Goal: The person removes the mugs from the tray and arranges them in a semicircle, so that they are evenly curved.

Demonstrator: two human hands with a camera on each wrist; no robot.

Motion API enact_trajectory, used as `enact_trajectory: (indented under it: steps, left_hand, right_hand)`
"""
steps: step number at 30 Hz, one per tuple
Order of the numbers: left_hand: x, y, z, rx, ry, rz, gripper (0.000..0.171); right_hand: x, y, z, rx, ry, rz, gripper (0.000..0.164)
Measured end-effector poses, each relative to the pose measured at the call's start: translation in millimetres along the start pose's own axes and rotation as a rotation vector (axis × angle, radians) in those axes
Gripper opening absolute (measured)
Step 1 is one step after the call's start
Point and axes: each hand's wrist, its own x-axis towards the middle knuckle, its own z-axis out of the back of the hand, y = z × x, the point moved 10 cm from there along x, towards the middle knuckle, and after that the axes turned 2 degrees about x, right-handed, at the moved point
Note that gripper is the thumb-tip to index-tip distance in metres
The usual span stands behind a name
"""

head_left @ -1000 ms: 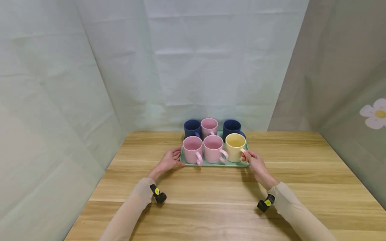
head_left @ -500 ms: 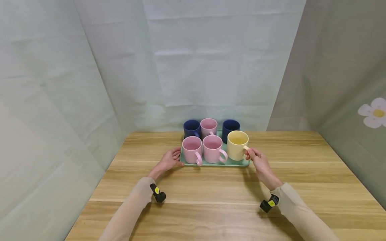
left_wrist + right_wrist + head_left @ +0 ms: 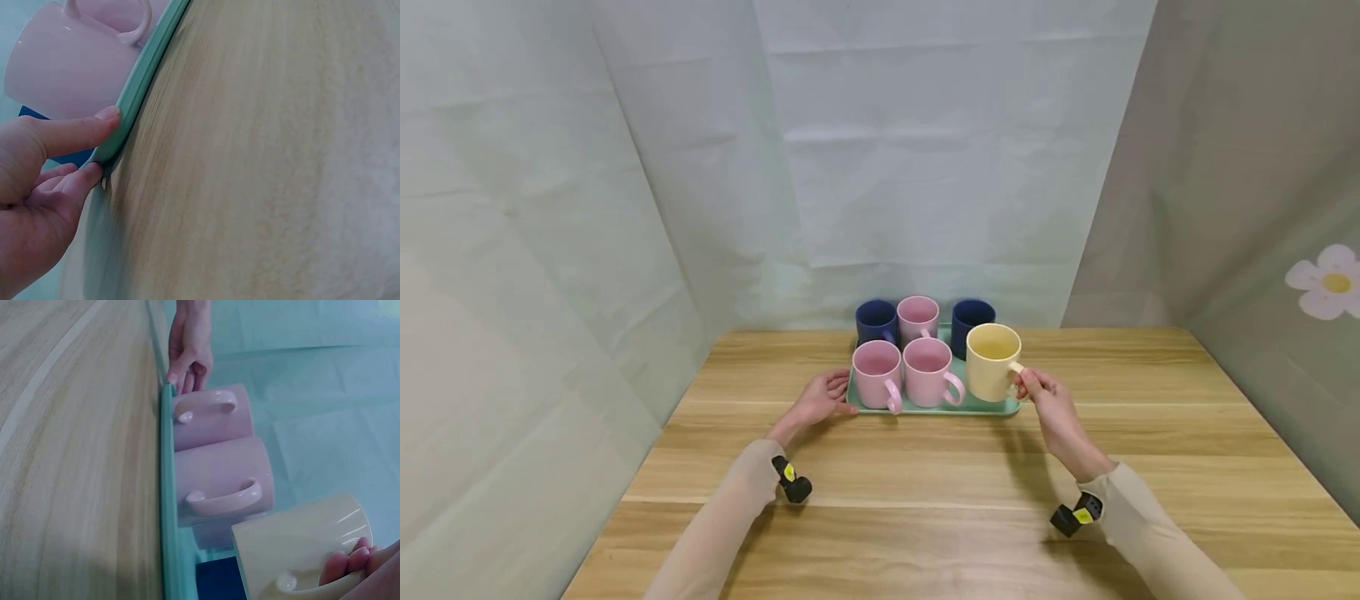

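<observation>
My right hand (image 3: pixel 1054 412) grips the handle of a yellow mug (image 3: pixel 992 372) and holds it upright just above the right front of a green tray (image 3: pixel 979 407). In the right wrist view, a gap shows between the yellow mug (image 3: pixel 300 540) and the tray rim (image 3: pixel 167 506). My left hand (image 3: pixel 817 402) pinches the tray's left front corner. The left wrist view shows its thumb (image 3: pixel 78 132) on the rim and fingertips at the outer edge. Two pink mugs, one at the left (image 3: pixel 876 385) and one in the middle (image 3: pixel 924 385), stand in the tray's front row, handles facing front right.
Behind them on the tray stand a navy mug (image 3: pixel 876 322), another pink mug (image 3: pixel 917 317) and a second navy mug (image 3: pixel 967 335), partly hidden. The tray lies near the back edge of a wooden table (image 3: pixel 910 508), close to a pale hanging cloth (image 3: pixel 925 167).
My right hand has raised the yellow mug off the tray and shifted it slightly right and nearer to me. The left hand keeps its place at the tray corner.
</observation>
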Motion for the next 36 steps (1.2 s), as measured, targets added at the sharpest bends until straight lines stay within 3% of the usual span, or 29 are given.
enact_trajectory:
  steps: [7, 27, 36]
  left_hand:
    - [0.7, 1.1, 1.0, 0.007, -0.005, 0.009, 0.080]
    - [-0.4, -2.6, 3.1, 0.042, -0.024, -0.013, 0.075]
    - [0.1, -2.6, 0.4, -0.010, -0.008, -0.033, 0.076]
  right_hand:
    - [-9, 14, -1, 0.002, 0.012, 0.064, 0.027]
    - [-33, 32, -13, 0.007, 0.067, 0.131, 0.028]
    - [-39, 31, -19, -0.006, 0.114, 0.143, 0.028]
